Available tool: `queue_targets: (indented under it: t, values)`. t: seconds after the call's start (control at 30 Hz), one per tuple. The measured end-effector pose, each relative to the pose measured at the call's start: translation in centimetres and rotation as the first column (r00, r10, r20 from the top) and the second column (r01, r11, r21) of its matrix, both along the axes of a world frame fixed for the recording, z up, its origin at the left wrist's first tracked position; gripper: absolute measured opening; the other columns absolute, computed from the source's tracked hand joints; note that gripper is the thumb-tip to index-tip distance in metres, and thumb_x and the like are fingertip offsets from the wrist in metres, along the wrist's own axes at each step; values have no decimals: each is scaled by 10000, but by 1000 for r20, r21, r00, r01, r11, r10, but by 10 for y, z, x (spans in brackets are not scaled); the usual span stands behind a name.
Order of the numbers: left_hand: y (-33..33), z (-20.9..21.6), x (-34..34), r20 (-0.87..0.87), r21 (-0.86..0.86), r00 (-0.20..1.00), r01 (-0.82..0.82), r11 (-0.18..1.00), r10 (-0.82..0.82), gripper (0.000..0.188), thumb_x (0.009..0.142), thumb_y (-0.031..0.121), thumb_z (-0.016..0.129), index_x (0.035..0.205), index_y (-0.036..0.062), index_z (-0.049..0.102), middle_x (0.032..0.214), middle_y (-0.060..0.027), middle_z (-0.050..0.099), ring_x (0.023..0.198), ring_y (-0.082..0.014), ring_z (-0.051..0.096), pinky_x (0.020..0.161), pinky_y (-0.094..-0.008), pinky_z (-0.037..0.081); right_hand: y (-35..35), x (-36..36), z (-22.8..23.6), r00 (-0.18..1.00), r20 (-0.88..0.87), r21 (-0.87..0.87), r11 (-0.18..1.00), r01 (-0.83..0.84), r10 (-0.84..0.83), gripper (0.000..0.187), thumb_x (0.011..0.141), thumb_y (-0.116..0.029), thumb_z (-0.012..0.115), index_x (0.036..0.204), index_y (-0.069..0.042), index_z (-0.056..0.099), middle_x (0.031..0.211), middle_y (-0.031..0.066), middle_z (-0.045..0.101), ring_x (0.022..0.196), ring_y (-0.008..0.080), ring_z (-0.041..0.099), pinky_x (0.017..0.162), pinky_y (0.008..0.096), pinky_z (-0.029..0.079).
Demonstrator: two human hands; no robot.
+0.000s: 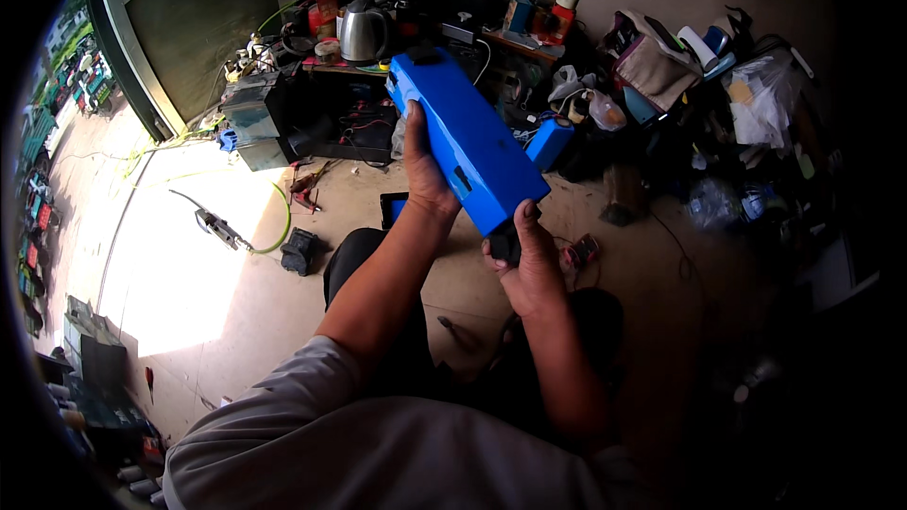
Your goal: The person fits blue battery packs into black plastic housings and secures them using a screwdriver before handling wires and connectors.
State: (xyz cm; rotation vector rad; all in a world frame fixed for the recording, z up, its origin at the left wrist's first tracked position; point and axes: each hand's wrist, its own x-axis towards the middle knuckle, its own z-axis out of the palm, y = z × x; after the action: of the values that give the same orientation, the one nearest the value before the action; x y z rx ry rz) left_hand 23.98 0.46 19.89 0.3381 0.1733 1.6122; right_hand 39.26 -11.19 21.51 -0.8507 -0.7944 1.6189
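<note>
Held up in front of me is a long blue battery pack, tilted with its far end to the left. It looks wrapped in shiny blue film, with dark slits along its left side. My left hand grips its left side, thumb up along the edge and the other fingers hidden beneath. At the near end, my right hand is closed around a black piece at the pack's corner; whether that piece is fixed to the pack, I cannot tell. Another black pad sits on the far end.
A steel kettle stands on a cluttered bench beyond the pack. A smaller blue pack lies to the right. On the floor are an air gun with a green hose, a black block and a red meter.
</note>
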Motion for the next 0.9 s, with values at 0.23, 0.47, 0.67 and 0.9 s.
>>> queue_targets:
  t: [0.23,0.47,0.67,0.9]
  values:
    - [-2,1,-1,61,-16,998,17,1000,-16,836,906,753,726,1448,126,611,1358,-122,688,1211,-322,661,1088,-516,540,-1,1,-2,998,35,142,988,-59,54,480,979,-489,806,1112,-49,667,933,48,669,736,112,620,614,241,426]
    - [-7,5,-4,75,14,997,27,1000,-28,782,937,737,706,1418,125,633,1312,-109,716,1175,-300,686,1067,-491,559,-7,3,-7,995,13,199,975,-96,95,446,1010,-428,775,1150,-19,667,966,60,674,741,113,610,631,246,434]
    - [-10,6,-7,40,7,999,33,999,-34,859,936,769,675,1480,113,570,1342,-143,695,1200,-320,686,1072,-513,563,-10,7,-16,991,-23,224,966,-126,135,408,1016,-364,768,1184,-8,661,1000,67,675,747,133,619,644,255,448]
    - [-15,5,-7,109,15,989,95,995,-96,769,959,714,696,1411,96,632,1295,-143,725,1158,-320,702,1051,-504,573,-13,13,-13,985,29,201,964,-175,173,396,1009,-334,766,1192,1,658,1007,80,684,775,141,629,662,266,460]
